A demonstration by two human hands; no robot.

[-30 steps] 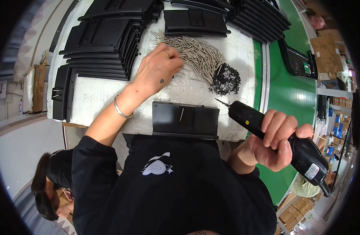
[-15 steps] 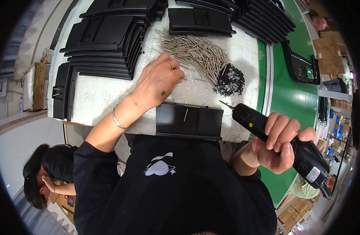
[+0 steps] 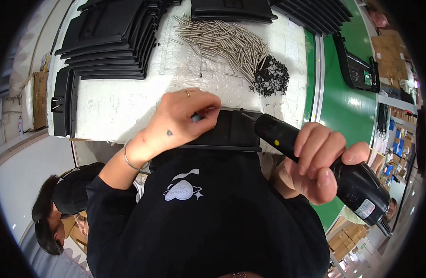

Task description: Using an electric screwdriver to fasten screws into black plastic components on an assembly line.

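A black plastic panel (image 3: 236, 132) lies at the near edge of the white foam-like work surface, in front of my body. Over its left part is my left hand (image 3: 187, 116), fingers curled in and pinched together; whatever they hold is hidden. My right hand (image 3: 317, 162) is wrapped round a black electric screwdriver (image 3: 280, 134) with a cord at its rear. Its thin bit points left, over the panel's far right corner, beside a small dark piece (image 3: 242, 110). Whether the bit touches the panel, I cannot tell.
Beyond the panel lie a heap of metal pins (image 3: 227, 41) and a pile of small black screws (image 3: 271, 76). Stacks of black panels (image 3: 106, 46) stand at the far left and far right. A green table (image 3: 338, 116) runs along the right. Another person (image 3: 74, 194) sits at left.
My left hand has come back from the metal pins to the panel. The screwdriver has shifted left, its bit now over the panel's far right corner. The whole view has tilted slightly.
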